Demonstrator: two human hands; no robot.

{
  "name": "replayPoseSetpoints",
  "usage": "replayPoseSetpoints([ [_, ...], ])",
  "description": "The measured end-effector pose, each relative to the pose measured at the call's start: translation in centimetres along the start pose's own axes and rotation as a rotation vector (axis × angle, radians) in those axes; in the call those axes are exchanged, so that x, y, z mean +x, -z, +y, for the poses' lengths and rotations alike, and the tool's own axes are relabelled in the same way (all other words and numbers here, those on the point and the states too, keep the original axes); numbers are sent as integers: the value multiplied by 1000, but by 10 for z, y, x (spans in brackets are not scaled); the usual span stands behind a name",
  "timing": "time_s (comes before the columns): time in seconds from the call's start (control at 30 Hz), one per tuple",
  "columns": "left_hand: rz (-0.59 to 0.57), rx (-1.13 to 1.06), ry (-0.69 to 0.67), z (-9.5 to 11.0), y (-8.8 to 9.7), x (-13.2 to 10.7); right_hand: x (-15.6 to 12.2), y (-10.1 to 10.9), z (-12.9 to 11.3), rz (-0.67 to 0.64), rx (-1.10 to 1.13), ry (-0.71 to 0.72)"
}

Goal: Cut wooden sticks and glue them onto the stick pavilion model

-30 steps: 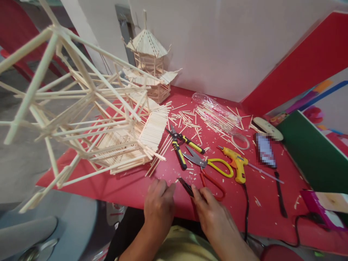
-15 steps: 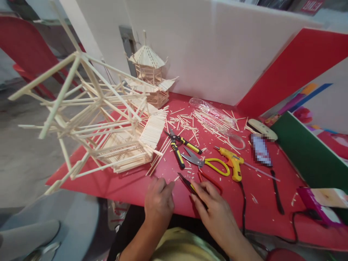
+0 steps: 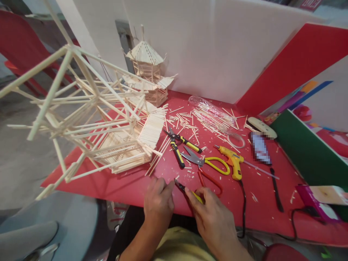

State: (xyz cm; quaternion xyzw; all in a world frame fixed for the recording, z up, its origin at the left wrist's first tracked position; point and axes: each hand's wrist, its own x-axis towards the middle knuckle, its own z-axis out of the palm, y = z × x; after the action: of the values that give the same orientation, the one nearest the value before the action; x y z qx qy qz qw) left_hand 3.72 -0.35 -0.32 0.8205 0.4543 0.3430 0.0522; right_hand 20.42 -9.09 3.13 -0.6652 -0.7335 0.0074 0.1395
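Note:
My left hand [image 3: 158, 202] rests at the front edge of the red table [image 3: 130, 188], fingers pinched together on a tiny stick piece that I can barely make out. Closed round the yellow handles of small cutting pliers [image 3: 187, 190] is my right hand [image 3: 214, 217], and the dark jaws point at my left fingertips. A large open frame of thin wooden sticks [image 3: 89, 116] lies on its side at the left. A small stick pagoda [image 3: 148, 72] stands at the back by the white wall.
Black-and-yellow snips [image 3: 179, 143], yellow-handled scissors [image 3: 209, 163], red-handled pliers [image 3: 209, 179] and a yellow glue gun [image 3: 232, 161] with a black cable lie mid-table. Loose sticks and a clear wrapper [image 3: 212, 112], a tape ring [image 3: 236, 139], a phone [image 3: 259, 148] and a green board [image 3: 310, 152] lie beyond and to the right.
My right hand has drawn back toward me with the pliers, whose jaws now sit closer to my left fingertips. The view shifted slightly.

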Motion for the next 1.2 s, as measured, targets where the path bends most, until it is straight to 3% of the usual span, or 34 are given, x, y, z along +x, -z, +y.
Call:
replayPoseSetpoints([
  [0.5,7,3,2,2,0,1,2,0,0,100,-62,56],
  [1.03,-18,7,7,3,2,2,5,-1,2,26,58,-8],
  [1.2,-14,8,0,4,3,5,5,-7,1,32,-31,18],
])
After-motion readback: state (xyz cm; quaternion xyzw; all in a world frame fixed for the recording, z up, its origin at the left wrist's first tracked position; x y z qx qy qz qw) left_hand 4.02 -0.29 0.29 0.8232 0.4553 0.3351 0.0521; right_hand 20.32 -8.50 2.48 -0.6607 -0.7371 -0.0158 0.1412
